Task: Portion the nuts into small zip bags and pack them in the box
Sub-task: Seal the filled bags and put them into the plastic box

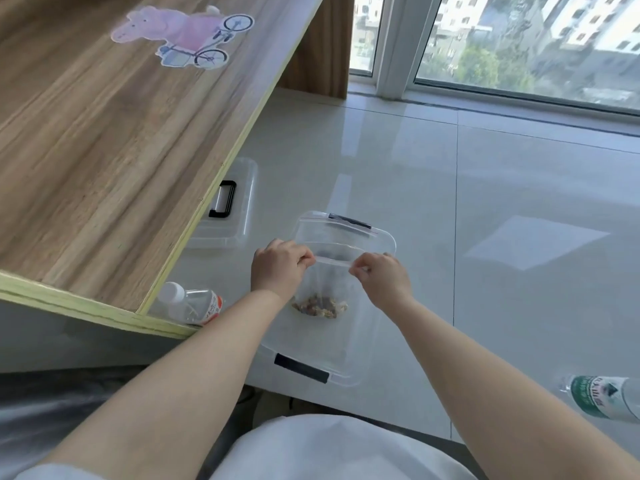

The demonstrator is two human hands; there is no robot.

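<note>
Two hands are working: your left hand (277, 268) and right hand (379, 275) are pinching the zip bag (332, 282) at its top corners, keeping the nuts (320, 305) settled low while it is hanging over the open box (384, 237).

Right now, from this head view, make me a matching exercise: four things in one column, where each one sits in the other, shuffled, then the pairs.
Things:
1. zip bag
2. box lid
3. green-label bottle
4. cartoon sticker

Places:
A. on the wooden desk top
B. on the floor at far right
C. pinched at its top by both hands, over the clear box
D. on the floor, partly under the desk edge

Pairs: 1-C, 2-D, 3-B, 4-A
</note>
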